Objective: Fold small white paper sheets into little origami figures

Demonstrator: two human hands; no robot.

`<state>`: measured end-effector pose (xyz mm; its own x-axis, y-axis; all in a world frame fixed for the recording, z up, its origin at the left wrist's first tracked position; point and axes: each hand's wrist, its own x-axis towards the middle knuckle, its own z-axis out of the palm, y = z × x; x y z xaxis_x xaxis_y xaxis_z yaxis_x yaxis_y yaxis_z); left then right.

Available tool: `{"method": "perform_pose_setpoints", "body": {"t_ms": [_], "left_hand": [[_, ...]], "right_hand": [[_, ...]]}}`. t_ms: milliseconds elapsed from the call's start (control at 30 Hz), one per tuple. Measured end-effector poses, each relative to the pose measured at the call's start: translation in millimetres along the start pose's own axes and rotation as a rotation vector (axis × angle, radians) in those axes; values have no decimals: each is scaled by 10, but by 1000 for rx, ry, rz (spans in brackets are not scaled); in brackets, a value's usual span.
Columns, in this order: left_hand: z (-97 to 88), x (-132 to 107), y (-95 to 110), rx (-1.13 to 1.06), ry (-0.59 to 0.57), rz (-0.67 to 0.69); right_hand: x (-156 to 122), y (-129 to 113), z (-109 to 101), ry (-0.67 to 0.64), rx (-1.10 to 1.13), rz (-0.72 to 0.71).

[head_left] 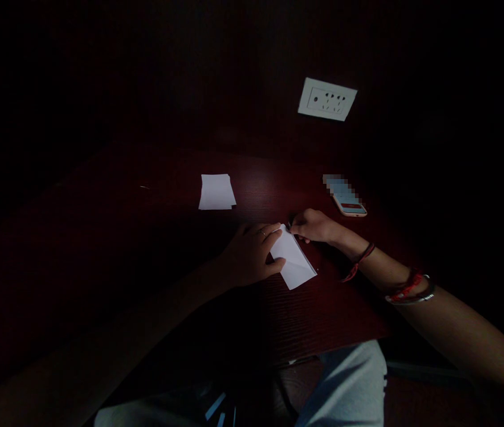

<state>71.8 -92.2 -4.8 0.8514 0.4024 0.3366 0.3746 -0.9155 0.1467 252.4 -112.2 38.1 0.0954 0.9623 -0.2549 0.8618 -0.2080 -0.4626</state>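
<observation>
A folded sheet of white paper [296,267] lies slantwise on the dark red wooden table, with a crease across it and a doubled right edge. My left hand [252,255] rests on its left side, fingers apart and pressing down, a ring on one finger. At the paper's upper right corner, my right hand [311,226] is closed in a pinch. Something small and dark shows at those fingertips, too unclear to name. Farther back on the table sits a stack of white paper squares [216,191], slightly misaligned.
A phone [350,204] with a lit screen lies beyond my right wrist. On the dark wall behind is a white socket panel [328,99]. The table's front edge runs above my jeans-covered leg [349,385]. Deep shadow hides the left side.
</observation>
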Motion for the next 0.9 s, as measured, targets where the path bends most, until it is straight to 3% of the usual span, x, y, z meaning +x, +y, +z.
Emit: {"method": "perform_pose_setpoints", "body": {"t_ms": [900], "left_hand": [[-2,14,-45,-13,-2,13]], "right_hand": [[-98,82,12,22,6,-61]]}}
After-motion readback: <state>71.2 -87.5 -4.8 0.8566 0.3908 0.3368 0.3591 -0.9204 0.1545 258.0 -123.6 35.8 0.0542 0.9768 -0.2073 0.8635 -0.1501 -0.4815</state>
